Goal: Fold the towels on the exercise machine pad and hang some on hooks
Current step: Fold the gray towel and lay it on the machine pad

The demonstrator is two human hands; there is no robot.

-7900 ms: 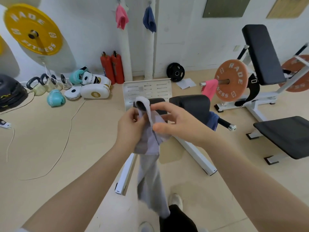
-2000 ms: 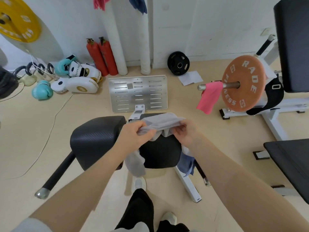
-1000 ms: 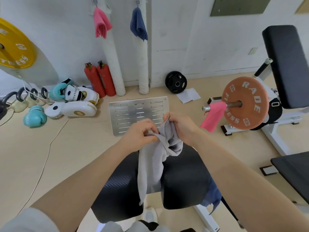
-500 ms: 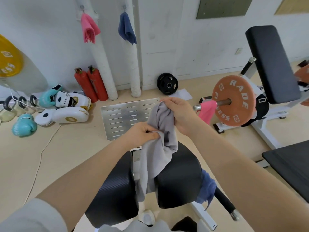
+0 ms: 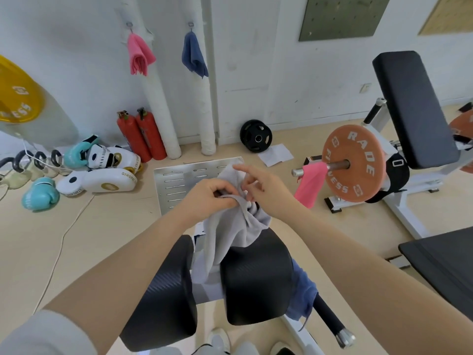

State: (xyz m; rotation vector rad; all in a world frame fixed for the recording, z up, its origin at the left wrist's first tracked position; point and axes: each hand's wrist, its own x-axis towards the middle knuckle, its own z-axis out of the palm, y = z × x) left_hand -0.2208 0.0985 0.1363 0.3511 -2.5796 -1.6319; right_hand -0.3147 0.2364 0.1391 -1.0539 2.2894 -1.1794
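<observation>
Gripping grey towel (image 5: 231, 231), left hand (image 5: 210, 198)

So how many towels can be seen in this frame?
5: pink towel and blue towel on wall hooks, pink one on the barbell end, grey towel in both hands, dark blue one beside the pad. Others may be hidden.
</observation>
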